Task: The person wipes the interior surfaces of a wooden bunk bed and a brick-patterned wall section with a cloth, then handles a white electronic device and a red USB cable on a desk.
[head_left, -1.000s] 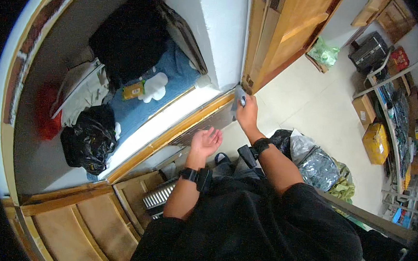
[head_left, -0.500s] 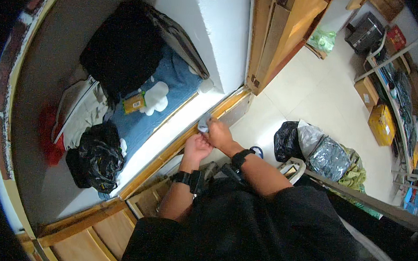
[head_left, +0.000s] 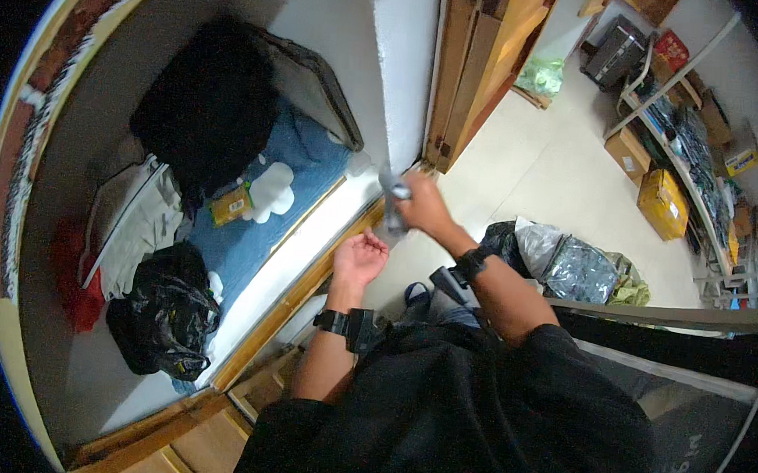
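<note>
My right hand [head_left: 425, 206] is closed on a crumpled grey-white thing [head_left: 392, 207], thin and smeared by motion; its kind I cannot make out. It hangs beside the wooden sill of an alcove. Lower and to the left, my left hand [head_left: 362, 257] is turned palm up, with loosely curled fingers and nothing visible in it. A small gap parts the two hands. Beyond the sill, a yellow packet [head_left: 230, 206] and a white cloud-shaped piece [head_left: 270, 192] lie on blue cloth [head_left: 220, 247].
The alcove also holds a black fluffy heap [head_left: 204, 101], a pale bag [head_left: 138, 220] and a black plastic bag [head_left: 176, 310]. An open wooden door [head_left: 487, 77] stands ahead. Wrapped bundles [head_left: 579, 268] lie on the floor at right, near a yellow box [head_left: 662, 205] and a shelf.
My right hand has moved up and right, away from my left, pulling the grey-white thing along. The left hand has turned its palm up and its fingers have loosened.
</note>
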### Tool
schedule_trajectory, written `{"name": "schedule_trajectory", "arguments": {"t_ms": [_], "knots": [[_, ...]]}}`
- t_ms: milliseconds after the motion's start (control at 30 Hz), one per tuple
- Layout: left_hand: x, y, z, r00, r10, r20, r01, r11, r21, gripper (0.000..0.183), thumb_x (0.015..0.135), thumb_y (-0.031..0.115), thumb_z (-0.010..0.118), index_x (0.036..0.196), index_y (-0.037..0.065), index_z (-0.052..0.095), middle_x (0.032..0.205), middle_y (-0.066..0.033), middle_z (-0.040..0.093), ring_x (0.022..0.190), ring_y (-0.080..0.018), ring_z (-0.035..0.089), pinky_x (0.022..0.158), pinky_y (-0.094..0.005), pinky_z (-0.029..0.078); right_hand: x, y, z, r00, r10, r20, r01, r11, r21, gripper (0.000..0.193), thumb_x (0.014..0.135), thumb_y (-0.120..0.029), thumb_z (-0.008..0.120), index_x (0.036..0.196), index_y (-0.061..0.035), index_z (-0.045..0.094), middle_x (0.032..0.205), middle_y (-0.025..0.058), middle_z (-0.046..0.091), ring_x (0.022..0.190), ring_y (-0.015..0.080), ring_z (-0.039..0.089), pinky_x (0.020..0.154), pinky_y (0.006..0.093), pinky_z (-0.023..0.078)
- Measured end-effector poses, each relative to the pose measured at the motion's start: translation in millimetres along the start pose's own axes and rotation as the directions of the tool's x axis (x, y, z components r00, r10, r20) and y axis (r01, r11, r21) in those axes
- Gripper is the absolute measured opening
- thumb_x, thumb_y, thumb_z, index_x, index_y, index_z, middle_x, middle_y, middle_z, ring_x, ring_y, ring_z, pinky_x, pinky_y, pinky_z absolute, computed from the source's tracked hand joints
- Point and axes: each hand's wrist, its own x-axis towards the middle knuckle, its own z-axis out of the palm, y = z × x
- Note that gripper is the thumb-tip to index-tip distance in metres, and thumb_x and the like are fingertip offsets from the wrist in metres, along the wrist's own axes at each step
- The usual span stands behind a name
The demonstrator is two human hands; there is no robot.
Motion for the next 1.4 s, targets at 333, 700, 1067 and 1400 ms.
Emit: {"name": "schedule_trajectory", "arguments": {"t_ms": [333, 700, 1067, 1400], "knots": [[-2.3, -12.7, 26.9, 0.978, 0.013, 0.210, 0.005, 0.996, -0.089, 0.010, 0.081, 0.004, 0.044, 0.083, 0.002, 0.054, 0.069, -0.0044, 0.049, 0.065, -0.0161, 0.046, 0.067, -0.0295, 0.041, 92.3, -70.4, -186.9, 0.584, -0.790, -0.185, 0.293, 0.418, -0.860, 0.041, 0.073, -0.009, 0.059, 0.114, -0.0146, 0.060, 0.075, 0.0026, 0.045, 0.069, 0.0184, 0.048, 0.059, 0.0306, 0.040], [-11.0, 61.1, 25.8, 0.961, 0.133, 0.244, -0.095, 0.982, -0.164, 0.012, 0.073, 0.001, 0.048, 0.083, 0.003, 0.055, 0.067, -0.0038, 0.052, 0.057, -0.0146, 0.051, 0.060, -0.0279, 0.045, 25.5, -26.9, -114.9, 0.837, -0.541, -0.082, 0.383, 0.686, -0.618, 0.042, 0.074, -0.007, 0.057, 0.116, -0.0116, 0.058, 0.079, 0.0065, 0.050, 0.074, 0.0243, 0.053, 0.062, 0.0370, 0.044], [-59.2, 79.5, 60.3, 0.913, 0.290, 0.286, -0.287, 0.956, -0.052, 0.008, 0.077, 0.004, 0.047, 0.083, 0.005, 0.052, 0.062, -0.0028, 0.045, 0.057, -0.0157, 0.042, 0.060, -0.0292, 0.038, 86.5, -98.9, -190.3, 0.614, -0.719, -0.325, 0.459, 0.660, -0.594, 0.049, 0.067, 0.003, 0.060, 0.113, -0.0138, 0.062, 0.076, 0.0092, 0.051, 0.069, 0.0259, 0.056, 0.061, 0.0339, 0.048], [-115.8, 145.3, 96.8, 0.850, 0.454, 0.267, -0.452, 0.889, -0.074, 0.009, 0.076, 0.007, 0.047, 0.076, 0.005, 0.056, 0.060, -0.0021, 0.048, 0.058, -0.0144, 0.046, 0.060, -0.0290, 0.039, 86.2, -86.0, -198.8, 0.645, -0.702, -0.301, 0.504, 0.688, -0.522, 0.054, 0.064, 0.004, 0.066, 0.115, -0.0142, 0.062, 0.073, 0.0093, 0.048, 0.064, 0.0235, 0.054, 0.060, 0.0322, 0.046]]}}
